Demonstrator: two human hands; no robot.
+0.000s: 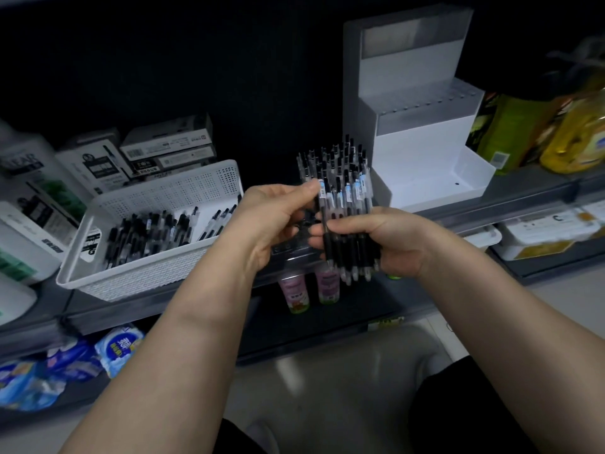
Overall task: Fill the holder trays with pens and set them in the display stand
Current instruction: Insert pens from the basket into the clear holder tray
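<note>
My right hand (389, 242) grips a bundle of black-capped clear pens (343, 178) by their lower barrels, upright, in front of the shelf. My left hand (271, 217) pinches the top of one pen (322, 204) at the bundle's left side. A dark clear holder tray (291, 249) seems to sit between my hands, mostly hidden. The white stepped display stand (422, 132) stands on the shelf behind, to the right, with rows of holes on its upper step. A white perforated basket (183, 194) to the left holds several loose pens (150, 234).
Pen boxes (167, 149) are stacked behind the basket. Bottles stand at far left (29, 198), and yellow ones at right (576, 132). Small bottles (307, 290) sit on the lower shelf under my hands. Blue packs (82, 358) lie at the bottom left.
</note>
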